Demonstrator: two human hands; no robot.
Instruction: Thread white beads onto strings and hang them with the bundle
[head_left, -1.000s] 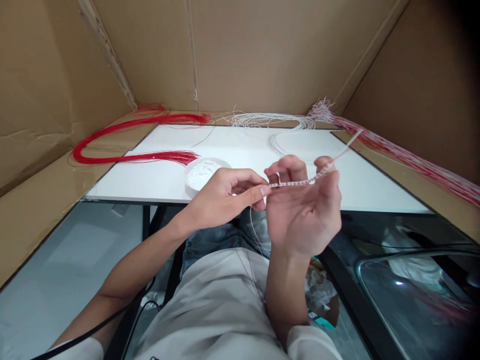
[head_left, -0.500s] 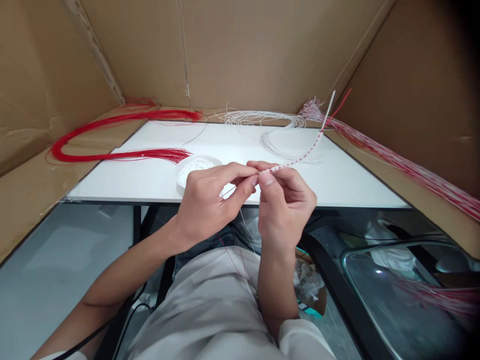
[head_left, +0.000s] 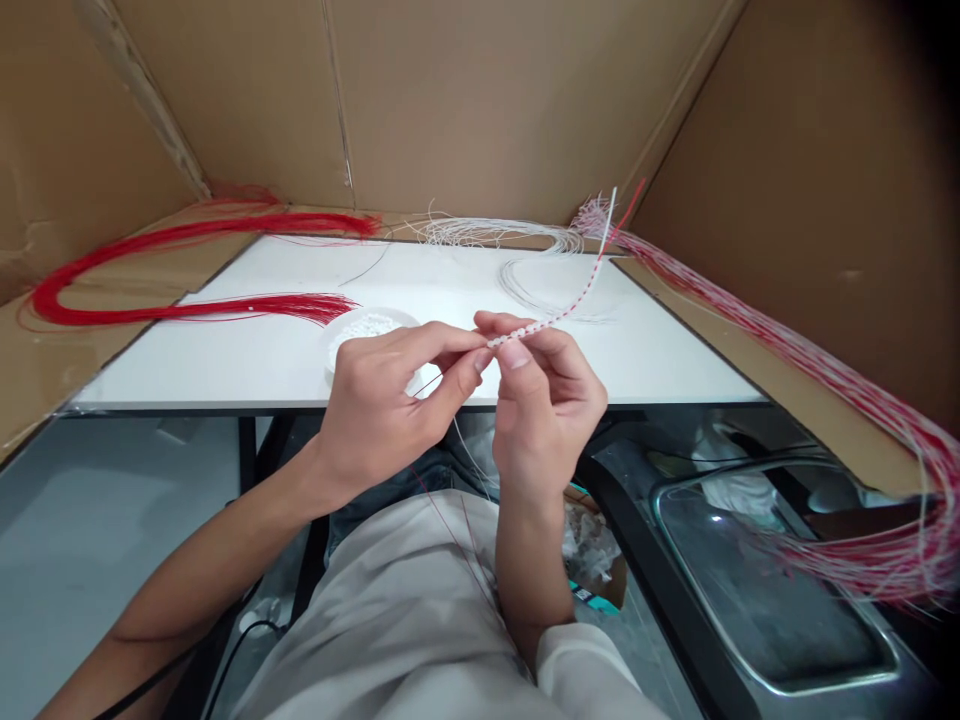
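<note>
Between my hands runs a red-and-white braided cord with small white beads near its lower end. Its two loose tips, one white and one red, point up to the right. My left hand is closed, thumb and forefinger pinching the cord's end by the beads. With thumb and bent fingers, my right hand grips the beaded part. A white thread and a dark red thread hang below my hands towards my lap. Partly behind my left hand stands a round white dish of small white beads.
A bundle of red threads curves over the table's left side. White threads lie along the back of the white tabletop. Red-and-white cords run down the right side and hang over the edge. Cardboard walls enclose the table.
The view has shifted, so everything sits further left and more of the hanging cords shows on the right. Both hands keep their pinch; slightly more of the beaded cord shows between them.
</note>
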